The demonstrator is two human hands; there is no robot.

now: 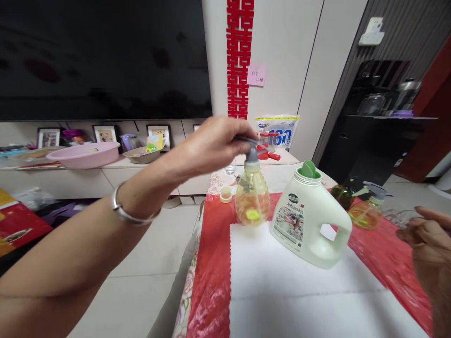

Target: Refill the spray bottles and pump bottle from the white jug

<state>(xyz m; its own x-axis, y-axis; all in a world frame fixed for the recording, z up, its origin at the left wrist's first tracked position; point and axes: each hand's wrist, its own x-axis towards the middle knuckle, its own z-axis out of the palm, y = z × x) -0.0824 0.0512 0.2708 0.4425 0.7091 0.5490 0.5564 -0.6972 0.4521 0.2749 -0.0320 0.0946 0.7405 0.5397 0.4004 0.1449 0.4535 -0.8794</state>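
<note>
At the far left, on a low white cabinet (116, 176), there stood a round pink plastic basin (83, 157), and next to it a shallow beige bowl (136, 155) with a green and yellow thing inside. From the lower left corner, the left arm reached across, with a silver metal bracelet (120, 211) on the wrist. Its left hand (218, 141) was bent over the grey plastic pump head (251, 156), with the fingers closed around it. This head belonged to a rounded, transparent yellowish bottle (252, 199), which was slightly blurred and had a little pale yellow liquid at the bottom. Just beside it on the left, a small cream-coloured cap (226, 195) was on the desk (211, 263), which had a red plastic cover. To the right of this bottle, a large pale green plastic jug (310, 225) with a handle stood upright on a white cloth (268, 286), a bright green piece (308, 169) rising from its mouth. Farther right was a transparent spray bottle with amber liquid (366, 215). At the right edge, the right hand (428, 249) was blurred, its fingers partly bent near a clear object (396, 218); I could not tell if it held this.
</note>
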